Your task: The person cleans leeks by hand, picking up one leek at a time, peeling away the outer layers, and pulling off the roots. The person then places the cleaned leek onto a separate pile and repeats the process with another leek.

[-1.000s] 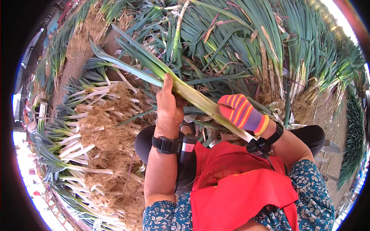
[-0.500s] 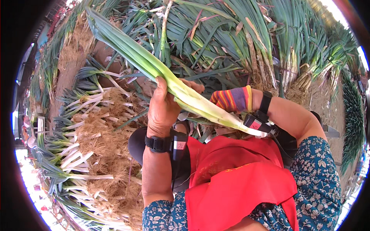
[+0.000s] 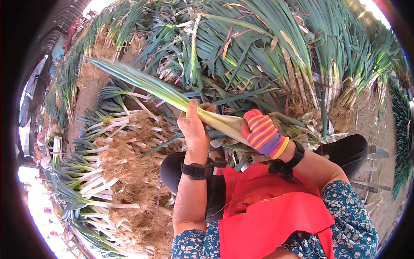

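Note:
A long leek (image 3: 148, 86) lies slantwise across my lap, its green leaves up to the left and its pale shaft toward the right. My left hand (image 3: 194, 127), bare, is closed around it where green turns to white, the thumb on top. My right hand (image 3: 265, 134), in a striped knitted glove, grips the pale shaft, and a loose pale outer leaf (image 3: 228, 120) stands out between both hands. The root end is hidden behind the glove and the red apron (image 3: 276, 207).
Leeks with bushy brown roots (image 3: 133, 172) lie in a pile on the left. Beyond my hands is a heap of untrimmed leeks (image 3: 241, 47), with upright bunches (image 3: 332, 64) at the far right. Stripped leaves litter the ground by my black-clad knees (image 3: 345, 153).
My right hand has moved from behind the leek to its front and now grips the shaft. The leek tilts flatter, and the view has shifted slightly.

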### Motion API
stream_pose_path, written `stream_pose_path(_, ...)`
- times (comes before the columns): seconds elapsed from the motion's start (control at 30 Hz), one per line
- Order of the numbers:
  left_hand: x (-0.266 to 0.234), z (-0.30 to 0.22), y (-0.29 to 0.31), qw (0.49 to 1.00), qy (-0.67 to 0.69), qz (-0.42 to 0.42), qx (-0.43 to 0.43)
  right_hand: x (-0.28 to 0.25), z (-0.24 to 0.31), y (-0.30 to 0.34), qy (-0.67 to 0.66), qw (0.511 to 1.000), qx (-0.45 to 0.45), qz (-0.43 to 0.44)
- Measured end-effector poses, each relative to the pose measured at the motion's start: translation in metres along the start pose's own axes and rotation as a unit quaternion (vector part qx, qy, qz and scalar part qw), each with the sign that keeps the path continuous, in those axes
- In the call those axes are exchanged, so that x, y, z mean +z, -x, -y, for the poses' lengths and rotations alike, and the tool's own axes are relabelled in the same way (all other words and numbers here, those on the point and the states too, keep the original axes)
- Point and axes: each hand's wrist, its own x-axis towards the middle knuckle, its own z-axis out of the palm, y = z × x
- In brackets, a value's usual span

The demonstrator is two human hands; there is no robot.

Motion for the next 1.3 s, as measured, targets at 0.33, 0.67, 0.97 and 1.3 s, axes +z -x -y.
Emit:
stream_pose_path(0.33, -0.004, -0.025, 0.008, 0.978, 0.130, 0.142, 0.079, -0.015, -0.045, -0.026, -0.503, 0.655, 0.562, 0.044)
stream_pose_path(0.67, -0.015, -0.021, 0.005, 0.977, 0.157, 0.131, 0.051, 0.007, 0.035, -0.026, -0.142, 0.944, 0.145, 0.262)
stream_pose_path(0.97, -0.003, -0.003, 0.013, 0.977, 0.060, 0.166, 0.119, -0.001, 0.063, -0.121, -0.294, 0.933, 0.111, 0.174)
stream_pose_path(1.3, -0.038, -0.062, 0.011, 0.968, 0.194, 0.148, 0.064, -0.052, -0.088, -0.071, -0.474, 0.757, 0.446, -0.061)
